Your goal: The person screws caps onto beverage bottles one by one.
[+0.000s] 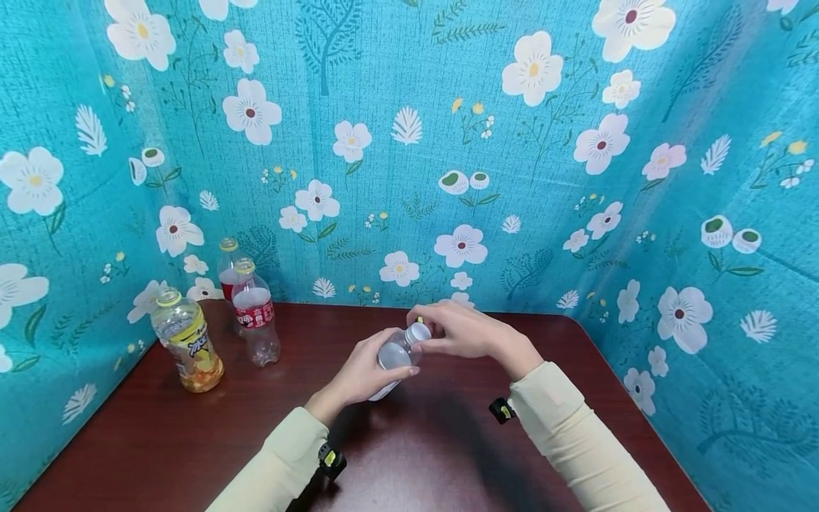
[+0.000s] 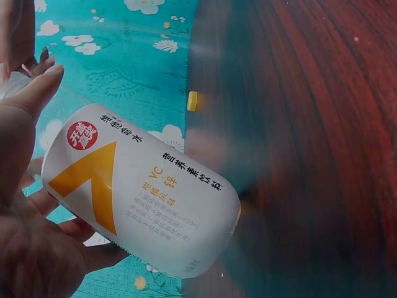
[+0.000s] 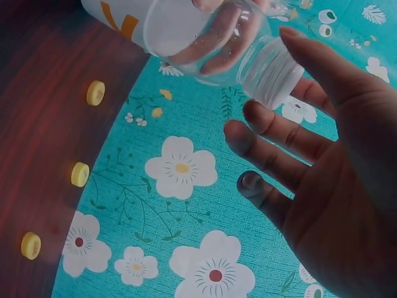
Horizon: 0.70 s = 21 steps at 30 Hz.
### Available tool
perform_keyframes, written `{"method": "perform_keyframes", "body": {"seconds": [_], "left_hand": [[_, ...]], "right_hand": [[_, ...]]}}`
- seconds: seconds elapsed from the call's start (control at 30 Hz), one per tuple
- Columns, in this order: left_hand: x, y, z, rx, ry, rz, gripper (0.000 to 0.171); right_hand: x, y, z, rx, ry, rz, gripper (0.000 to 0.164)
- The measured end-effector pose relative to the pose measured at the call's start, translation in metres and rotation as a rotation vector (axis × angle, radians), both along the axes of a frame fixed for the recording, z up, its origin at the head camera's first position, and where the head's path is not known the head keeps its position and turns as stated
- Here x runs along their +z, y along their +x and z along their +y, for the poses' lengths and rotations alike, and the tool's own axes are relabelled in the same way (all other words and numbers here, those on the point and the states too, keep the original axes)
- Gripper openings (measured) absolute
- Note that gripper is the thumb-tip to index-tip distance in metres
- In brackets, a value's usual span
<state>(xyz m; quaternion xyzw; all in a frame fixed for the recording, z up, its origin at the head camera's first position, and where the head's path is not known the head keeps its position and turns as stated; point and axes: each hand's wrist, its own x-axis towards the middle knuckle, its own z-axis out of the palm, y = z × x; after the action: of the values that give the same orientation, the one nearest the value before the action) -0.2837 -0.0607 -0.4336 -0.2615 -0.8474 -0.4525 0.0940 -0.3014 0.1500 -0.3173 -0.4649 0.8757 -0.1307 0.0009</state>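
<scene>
My left hand (image 1: pixel 363 371) grips a clear plastic bottle (image 1: pixel 393 354) around its upper body and holds it tilted. The bottle's lower part wears a white label (image 2: pixel 149 192) with an orange chevron, dark print and a red round mark. At the neck, my right hand (image 1: pixel 463 329) pinches the pale cap (image 3: pixel 282 77) between thumb and index finger. Its other fingers (image 3: pixel 267 146) spread out below the cap in the right wrist view. The cap sits on the bottle's mouth.
Three yellow bottle caps, one of them this cap (image 3: pixel 79 174), lie along the table's far edge. At the left stand a yellow-labelled bottle (image 1: pixel 195 341) with orange liquid at its base and two red-labelled bottles (image 1: pixel 256 316). A blue floral cloth (image 1: pixel 384 178) surrounds the dark table (image 1: pixel 307 355).
</scene>
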Motion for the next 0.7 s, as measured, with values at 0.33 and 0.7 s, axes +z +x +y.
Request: {"method": "perform_keyframes", "body": {"seconds": [0.33, 0.7], "left_hand": [[-0.003, 0.002, 0.001, 0.013, 0.023, 0.012, 0.062], [-0.003, 0.004, 0.002, 0.031, 0.031, 0.059, 0.063]], "right_hand": [[-0.010, -0.002, -0.001, 0.014, -0.081, 0.037, 0.024], [-0.017, 0.002, -0.004, -0.097, -0.132, 0.151, 0.026]]}}
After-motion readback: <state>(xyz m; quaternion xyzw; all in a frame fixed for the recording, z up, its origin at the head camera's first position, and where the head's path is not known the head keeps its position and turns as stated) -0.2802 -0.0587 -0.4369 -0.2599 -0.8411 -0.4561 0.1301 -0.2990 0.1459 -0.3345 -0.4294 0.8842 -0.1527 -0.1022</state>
